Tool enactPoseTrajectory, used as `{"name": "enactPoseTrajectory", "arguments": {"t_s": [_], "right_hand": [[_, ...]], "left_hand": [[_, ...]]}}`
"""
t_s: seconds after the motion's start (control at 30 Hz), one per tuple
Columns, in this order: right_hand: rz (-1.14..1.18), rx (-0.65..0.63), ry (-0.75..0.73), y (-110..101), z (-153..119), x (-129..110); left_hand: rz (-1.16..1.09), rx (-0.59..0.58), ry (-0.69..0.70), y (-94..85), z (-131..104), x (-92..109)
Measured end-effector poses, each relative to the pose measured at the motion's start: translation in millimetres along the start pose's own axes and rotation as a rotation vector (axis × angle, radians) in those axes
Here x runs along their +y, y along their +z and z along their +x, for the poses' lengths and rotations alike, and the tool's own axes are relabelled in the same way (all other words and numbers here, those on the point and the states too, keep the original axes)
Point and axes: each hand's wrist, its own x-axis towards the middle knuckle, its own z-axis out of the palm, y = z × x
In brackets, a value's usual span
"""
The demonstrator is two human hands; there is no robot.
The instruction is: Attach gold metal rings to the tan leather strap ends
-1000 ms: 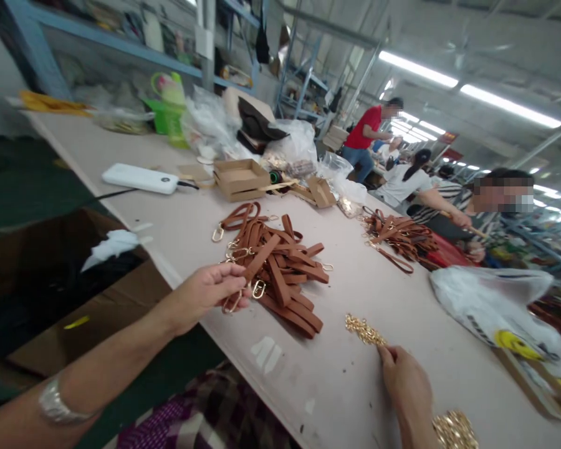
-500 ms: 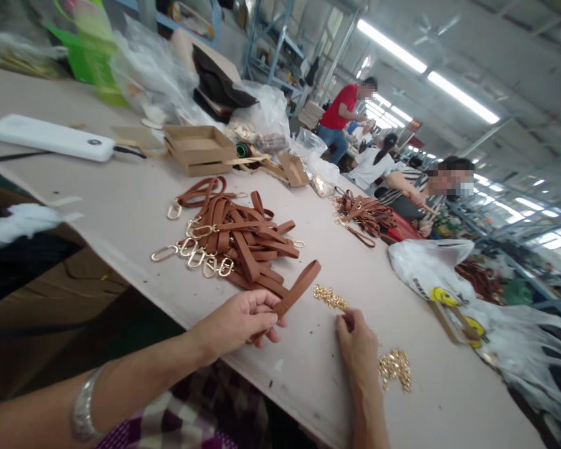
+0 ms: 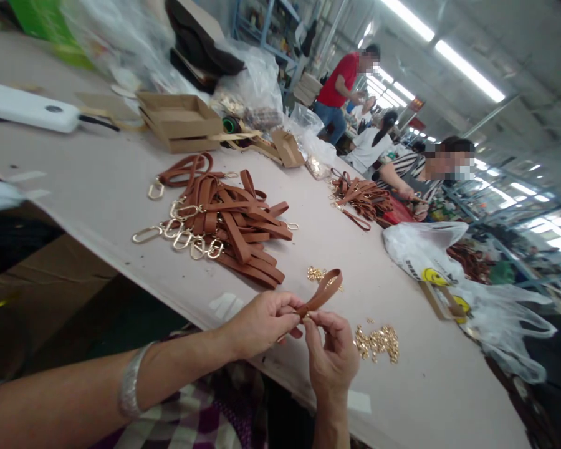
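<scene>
My left hand [image 3: 268, 321] is closed on a brown strap [image 3: 325, 292], whose loop sticks up to the right. Fingers of my right hand [image 3: 331, 349] are pinched at the strap beside my left fingertips, with a tiny gold-coloured piece [image 3: 307, 316] at their tips. Beyond my hands lies a pile of brown straps [image 3: 234, 218] with gold clasps [image 3: 182, 239] on its near left side. One small heap of gold pieces [image 3: 315, 273] is partly behind the strap loop; another gold heap [image 3: 378, 343] lies right of my right hand.
On the table [image 3: 425, 337] are a cardboard box [image 3: 180, 121], a white device [image 3: 32, 106] and plastic bags [image 3: 421, 249]. A second strap pile [image 3: 362, 196] lies further back, near a person in a striped top [image 3: 404, 171]. Another person in red [image 3: 341, 81] stands behind.
My right hand has moved left from the far gold heap to the strap and now pinches beside my left fingers. My left hand still holds the strap. The camera view has shifted.
</scene>
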Motion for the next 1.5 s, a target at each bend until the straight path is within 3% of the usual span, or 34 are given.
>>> {"name": "enactPoseTrajectory", "arguments": {"t_s": [0.17, 0.47, 0.67, 0.77, 0.87, 0.97, 1.03, 1.17, 1.37, 1.5], "right_hand": [[-0.064, -0.045, 0.008, -2.7, -5.2, 6.0], [0.143, 0.029, 0.169, 4.9, -10.9, -6.4], [0.245, 0.070, 0.229, 7.8, -12.0, -17.3], [0.178, 0.091, 0.247, 6.8, -16.0, -18.2], [0.046, 0.059, 0.256, -6.5, -13.8, -11.6], [-0.160, 0.057, 0.245, -39.5, -0.2, 7.5], [-0.441, 0.068, 0.243, -67.1, 13.2, 24.9], [-0.919, -0.077, 0.301, -105.1, 37.6, 54.2], [-1.127, -0.196, 0.329, -103.4, 52.9, 63.6], [-1.236, -0.268, 0.309, -96.2, 57.3, 59.5]], "left_hand": [[0.147, 0.017, 0.059, -1.9, -2.5, -1.6], [0.690, 0.044, 0.373, -7.1, -12.7, -3.3], [0.755, -0.043, 0.551, -8.3, -11.8, -8.6], [0.683, -0.081, 0.467, -5.2, -7.5, -11.1], [0.440, -0.097, 0.246, -2.2, 1.0, -17.1], [0.199, -0.042, 0.088, -1.7, 8.4, -23.0], [0.136, -0.007, 0.032, -2.4, 9.8, -24.3], [0.115, 0.039, -0.043, -3.1, 4.8, -22.3], [0.086, 0.125, -0.021, -4.9, -1.0, -15.6], [0.008, 0.101, -0.054, -5.4, 0.5, -13.8]]}}
